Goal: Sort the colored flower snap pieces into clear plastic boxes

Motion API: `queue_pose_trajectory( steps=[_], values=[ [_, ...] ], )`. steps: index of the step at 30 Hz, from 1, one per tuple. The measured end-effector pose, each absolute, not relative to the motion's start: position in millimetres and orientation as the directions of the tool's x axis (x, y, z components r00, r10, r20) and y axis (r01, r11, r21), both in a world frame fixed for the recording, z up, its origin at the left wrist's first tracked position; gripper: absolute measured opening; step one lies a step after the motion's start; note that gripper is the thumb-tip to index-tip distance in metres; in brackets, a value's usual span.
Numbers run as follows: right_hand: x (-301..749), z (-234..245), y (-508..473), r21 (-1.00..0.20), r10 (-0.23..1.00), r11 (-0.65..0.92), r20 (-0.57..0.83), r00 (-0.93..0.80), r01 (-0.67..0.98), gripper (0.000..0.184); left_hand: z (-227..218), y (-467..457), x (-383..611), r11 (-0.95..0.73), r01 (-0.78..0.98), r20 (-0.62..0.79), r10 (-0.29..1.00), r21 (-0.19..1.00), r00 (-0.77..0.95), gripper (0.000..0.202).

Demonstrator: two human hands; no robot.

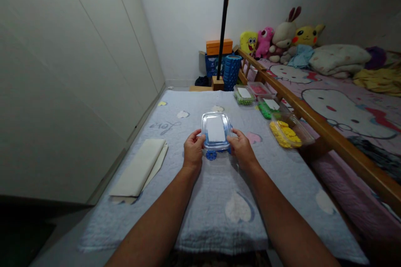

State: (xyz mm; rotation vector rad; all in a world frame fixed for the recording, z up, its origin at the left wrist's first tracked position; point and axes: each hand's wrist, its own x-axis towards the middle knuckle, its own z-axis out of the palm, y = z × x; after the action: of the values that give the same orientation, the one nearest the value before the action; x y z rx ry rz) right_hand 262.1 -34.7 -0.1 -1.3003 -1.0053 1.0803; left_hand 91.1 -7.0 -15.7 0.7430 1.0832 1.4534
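A clear plastic container [216,130] with a white label on its lid is held between my two hands over the middle of the table. Blue shows through its clear sides. My left hand [194,147] grips its left edge, thumb on top and fingers partly hidden. On the opposite edge, my right hand [241,146] holds it in the same way. A blue gear-shaped piece [211,155] lies on the cloth just in front of the container, and more blue shows beside its right edge. Whether these pieces lie under the container I cannot tell.
Clear boxes of yellow pieces [285,134], green pieces [266,110], light green pieces [244,96] and pink contents [259,89] line the table's right side. Folded cream paper [139,169] lies left on the pale blue cloth [175,158]. A wooden bed rail [300,104] borders the right.
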Motion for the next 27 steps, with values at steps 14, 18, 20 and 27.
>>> queue_pose_trajectory(
  steps=[14,18,20,27],
  values=[
    [258.0,5.5,-35.4,-0.989,0.989,-0.059,-0.076,0.127,-0.133,0.071,-14.1,1.0,80.2,0.017,-0.381,-0.107,0.971,0.924,-0.215,0.068],
    [256.2,3.6,-35.1,-0.991,0.99,-0.022,-0.041,0.138,-0.134,0.064,-13.2,0.5,80.2,0.022,-0.379,-0.108,0.972,0.925,-0.208,0.068],
    [255.8,2.7,-34.9,-0.991,0.989,-0.004,-0.024,0.147,-0.136,0.06,-12.1,0.3,80.4,0.022,-0.369,-0.108,0.97,0.929,-0.216,0.067],
    [254.6,3.9,-34.1,-0.987,0.987,0.028,0.002,0.163,-0.156,0.057,-9.9,-0.6,82.0,0.028,-0.344,-0.111,0.969,0.939,-0.223,0.062]
  ],
)
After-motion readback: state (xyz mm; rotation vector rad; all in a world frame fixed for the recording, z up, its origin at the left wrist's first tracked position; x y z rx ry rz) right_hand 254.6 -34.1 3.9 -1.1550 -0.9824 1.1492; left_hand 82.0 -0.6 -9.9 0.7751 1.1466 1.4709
